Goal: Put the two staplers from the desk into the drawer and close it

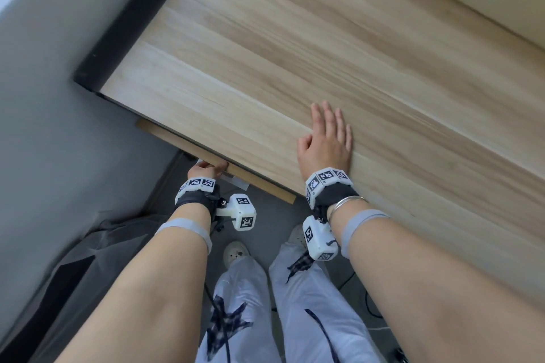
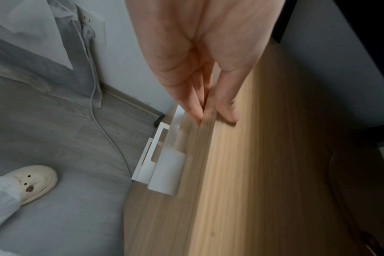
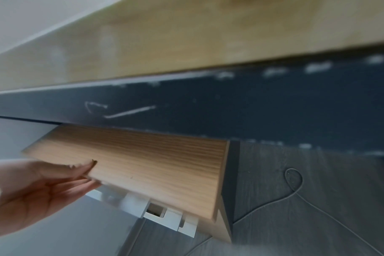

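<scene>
left grip flat on woodgrain drawer

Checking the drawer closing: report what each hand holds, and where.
Nothing is gripped: left hand fingers lie straight against the drawer front near its top edge; right hand rests flat on the desk.

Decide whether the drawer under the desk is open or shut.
Slightly open: in the head view the drawer front juts out past the desk edge, with the left hand on it.
</scene>
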{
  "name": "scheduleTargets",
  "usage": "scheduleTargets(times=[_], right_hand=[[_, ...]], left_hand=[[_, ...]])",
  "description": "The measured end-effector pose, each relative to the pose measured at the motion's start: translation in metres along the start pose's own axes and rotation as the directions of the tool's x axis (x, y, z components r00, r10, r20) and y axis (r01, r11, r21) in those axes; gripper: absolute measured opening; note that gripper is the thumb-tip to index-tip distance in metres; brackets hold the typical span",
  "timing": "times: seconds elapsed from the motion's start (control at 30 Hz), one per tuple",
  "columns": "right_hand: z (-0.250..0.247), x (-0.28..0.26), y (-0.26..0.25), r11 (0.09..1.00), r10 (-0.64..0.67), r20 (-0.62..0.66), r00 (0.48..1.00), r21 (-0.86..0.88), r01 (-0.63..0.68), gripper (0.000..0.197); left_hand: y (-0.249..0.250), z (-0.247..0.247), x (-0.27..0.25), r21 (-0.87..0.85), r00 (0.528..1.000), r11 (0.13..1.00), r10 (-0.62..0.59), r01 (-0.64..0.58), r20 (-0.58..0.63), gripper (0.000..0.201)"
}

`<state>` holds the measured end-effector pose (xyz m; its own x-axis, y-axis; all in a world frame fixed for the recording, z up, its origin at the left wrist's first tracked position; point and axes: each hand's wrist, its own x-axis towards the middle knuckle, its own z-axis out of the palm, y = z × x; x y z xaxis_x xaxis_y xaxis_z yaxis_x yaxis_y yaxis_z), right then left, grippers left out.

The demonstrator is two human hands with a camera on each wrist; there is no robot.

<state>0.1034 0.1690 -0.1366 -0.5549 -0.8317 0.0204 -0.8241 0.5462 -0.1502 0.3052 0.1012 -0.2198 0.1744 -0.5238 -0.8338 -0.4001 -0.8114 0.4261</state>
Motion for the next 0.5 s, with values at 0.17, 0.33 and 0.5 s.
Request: scheduleTargets(times=[0.17,0.33,0.5], right_hand=[[0.001,0.000,0.000,1.000,-0.005,-0.034,0.999,0.014,0.005,0.069],[0.001,0.000,0.000,1.000,-0.008,-0.054,0.998,0.015,0.009,0.068],[0.000,0.001,-0.001,1.000,0.003,-0.055,0.998,0.023,-0.001,0.067]], left_hand=[[0.009,-0.002,0.008,0.161,0.999,0.986,-0.045,0.044,0.008,0.037],[0.018,0.000,0.006,0.335,0.997,0.939,-0.071,0.070,-0.011,0.035],[0.019,-0.002,0.008,0.459,0.999,0.888,-0.038,0.025,0.017,0.050]])
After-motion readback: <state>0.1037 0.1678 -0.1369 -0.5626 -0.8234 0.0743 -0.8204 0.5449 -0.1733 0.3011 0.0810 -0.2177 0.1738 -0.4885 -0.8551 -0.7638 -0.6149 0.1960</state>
